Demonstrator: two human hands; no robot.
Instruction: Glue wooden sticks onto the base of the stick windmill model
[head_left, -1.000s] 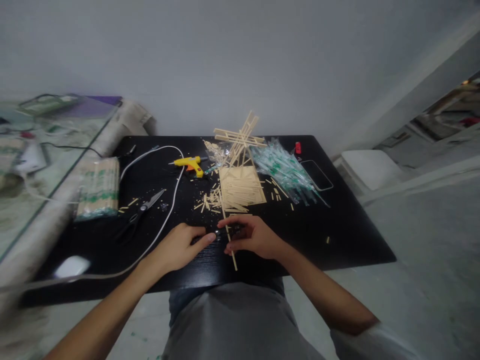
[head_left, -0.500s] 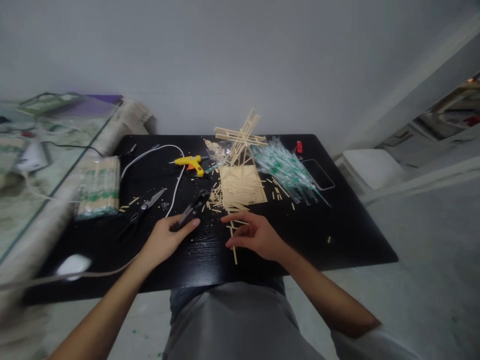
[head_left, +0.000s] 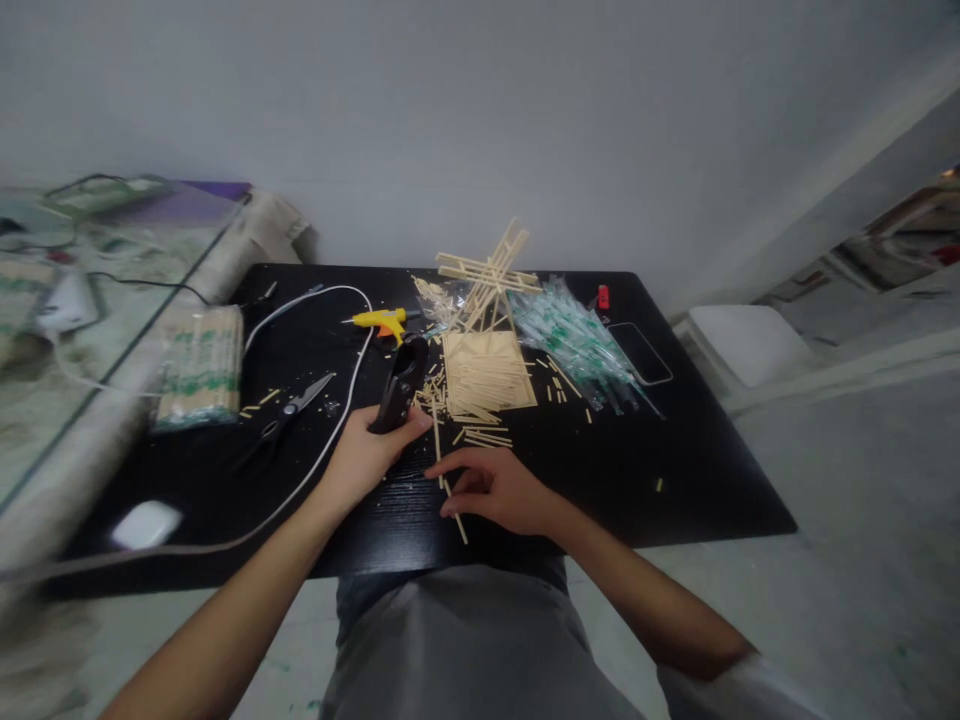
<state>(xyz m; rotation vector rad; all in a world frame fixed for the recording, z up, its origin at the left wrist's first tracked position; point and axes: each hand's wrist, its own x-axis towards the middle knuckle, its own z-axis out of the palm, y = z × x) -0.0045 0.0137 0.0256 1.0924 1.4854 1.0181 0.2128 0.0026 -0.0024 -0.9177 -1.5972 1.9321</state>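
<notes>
My left hand [head_left: 367, 450] is closed around a black pliers-like hand tool [head_left: 403, 385], which points up and away from me; its jaws are hard to make out. Between thumb and fingers my right hand [head_left: 499, 490] pinches a thin wooden stick [head_left: 460, 522] near the table's front edge. Another slim stick [head_left: 438, 450] runs from beside my left thumb toward my right fingertips. Just beyond lie several short cut sticks [head_left: 486, 437] and a square wooden panel [head_left: 517, 350] with more sticks piled on it.
Behind the panel stands a crossed stick frame [head_left: 491, 272]. A yellow glue gun [head_left: 382, 320], scissors [head_left: 289, 415] and a white cable [head_left: 352, 385] lie to the left, near a bundle of packed sticks [head_left: 201, 365]. Plastic wrappers [head_left: 574, 335] and a phone-like slab [head_left: 641, 352] are at right.
My left hand drew the black tool back from the stick, then moved forward and right with it raised. Short pieces now lie below the panel. My right hand shifted slightly toward me.
</notes>
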